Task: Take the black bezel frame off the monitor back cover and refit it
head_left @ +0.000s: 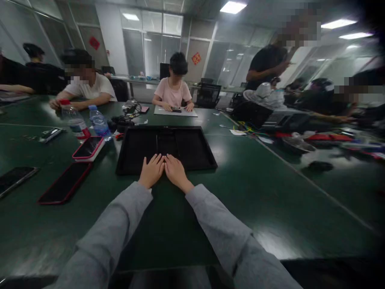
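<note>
A wide black tray-like panel (192, 148) with a raised rim lies on the dark green table (255, 208) in front of me. My left hand (152, 170) rests palm down over its near edge, fingers stretched forward and thumb apart. Beside it, touching at the fingertips, my right hand (176, 170) lies flat over the same edge. Neither hand has anything visible in its grasp. What lies under the palms is hidden.
Left of the panel are a red-rimmed phone (64, 184), a pink-cased phone (88, 147), another phone (16, 178) and two bottles (100, 122). Cables lie behind. A person (173, 90) sits opposite; a metal bowl (297, 145) stands at right.
</note>
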`<state>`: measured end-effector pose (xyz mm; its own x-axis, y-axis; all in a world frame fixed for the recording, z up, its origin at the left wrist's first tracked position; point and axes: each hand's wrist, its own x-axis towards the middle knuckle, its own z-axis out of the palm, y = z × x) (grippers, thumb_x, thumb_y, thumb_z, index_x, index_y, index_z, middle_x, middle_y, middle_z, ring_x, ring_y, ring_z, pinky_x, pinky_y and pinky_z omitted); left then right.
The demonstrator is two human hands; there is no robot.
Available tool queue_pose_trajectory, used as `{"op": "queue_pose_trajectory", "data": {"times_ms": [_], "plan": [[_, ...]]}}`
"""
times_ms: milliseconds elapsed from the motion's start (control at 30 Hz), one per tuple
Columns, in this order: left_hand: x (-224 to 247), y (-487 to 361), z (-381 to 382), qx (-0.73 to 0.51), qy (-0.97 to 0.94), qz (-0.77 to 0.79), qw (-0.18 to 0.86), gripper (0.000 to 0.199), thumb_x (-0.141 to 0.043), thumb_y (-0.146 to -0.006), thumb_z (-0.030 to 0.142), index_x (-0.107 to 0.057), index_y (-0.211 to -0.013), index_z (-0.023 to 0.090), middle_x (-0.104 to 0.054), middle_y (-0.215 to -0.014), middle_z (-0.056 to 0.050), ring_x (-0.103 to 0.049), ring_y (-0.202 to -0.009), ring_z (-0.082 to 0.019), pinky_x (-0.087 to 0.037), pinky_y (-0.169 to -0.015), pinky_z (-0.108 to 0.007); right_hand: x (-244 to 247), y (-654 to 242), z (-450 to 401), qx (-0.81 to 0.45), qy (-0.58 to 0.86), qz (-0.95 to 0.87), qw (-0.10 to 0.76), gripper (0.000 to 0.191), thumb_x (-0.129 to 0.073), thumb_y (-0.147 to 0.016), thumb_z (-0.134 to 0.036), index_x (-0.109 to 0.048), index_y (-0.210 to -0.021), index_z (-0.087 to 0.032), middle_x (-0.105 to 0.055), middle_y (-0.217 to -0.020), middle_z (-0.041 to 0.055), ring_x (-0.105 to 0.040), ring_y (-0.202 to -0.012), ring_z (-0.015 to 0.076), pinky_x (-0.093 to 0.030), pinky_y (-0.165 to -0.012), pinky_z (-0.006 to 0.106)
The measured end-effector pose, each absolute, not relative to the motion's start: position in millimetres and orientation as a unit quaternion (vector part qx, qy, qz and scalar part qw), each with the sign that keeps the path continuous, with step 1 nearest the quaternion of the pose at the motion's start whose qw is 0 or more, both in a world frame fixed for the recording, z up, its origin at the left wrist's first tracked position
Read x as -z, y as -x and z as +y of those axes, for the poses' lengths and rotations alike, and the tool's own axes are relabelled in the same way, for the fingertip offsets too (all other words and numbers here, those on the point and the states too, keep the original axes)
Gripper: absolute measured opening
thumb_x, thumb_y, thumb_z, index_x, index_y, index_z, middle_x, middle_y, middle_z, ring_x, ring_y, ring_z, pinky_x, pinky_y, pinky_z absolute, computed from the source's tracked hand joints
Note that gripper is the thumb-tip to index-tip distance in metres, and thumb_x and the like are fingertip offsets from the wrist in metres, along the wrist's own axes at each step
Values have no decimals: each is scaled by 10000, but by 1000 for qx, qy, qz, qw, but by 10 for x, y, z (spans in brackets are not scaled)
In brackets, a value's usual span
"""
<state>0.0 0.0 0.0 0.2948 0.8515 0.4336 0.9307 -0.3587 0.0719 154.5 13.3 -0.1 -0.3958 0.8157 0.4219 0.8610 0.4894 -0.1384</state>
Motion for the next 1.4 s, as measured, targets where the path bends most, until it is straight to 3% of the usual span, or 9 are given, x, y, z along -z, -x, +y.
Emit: {"op": "queue_pose_trajectory", "data": {"times_ms": [300,867,1167,1400], "plan": [[-43,-15,-18,218,797,-556,91,530,-250,-1039,343,-528,-1479,243,-482,-1544,-92,-424,-1450,-269,-245,-1193,-633,-5,-1546,144,30,503,-832,232,518,-273,-1048,-280,-517,-1475,-118,-484,-1544,129,-431,-1449,232,-353,-1182,420],[-33,-17,6,227,797,-552,91,528,-255,-1040,341,-532,-1474,225,-496,-1533,-97,-431,-1444,-267,-247,-1194,-621,-3,-1542,140,25,523,-822,225,541,-272,-1047,-306,-476,-1500,-93,-421,-1587,146,-376,-1480,244,-290,-1220,424],[-47,-9,-2,236,792,-557,82,531,-248,-1041,360,-534,-1475,249,-505,-1530,-90,-429,-1445,-259,-259,-1197,-605,-88,-2086,426,25,588,-776,226,562,-302,-1042,-472,-377,-1562,-274,-179,-1698,60,-220,-1544,265,-262,-1200,609],[-49,2,-12,230,792,-560,79,538,-236,-1042,370,-528,-1480,261,-504,-1534,-78,-420,-1451,-255,-271,-1199,-592,-137,-2350,494,1,606,-767,209,576,-279,-1042,-504,-321,-1583,-312,-101,-1713,28,-194,-1549,274,-262,-1185,658]]}}
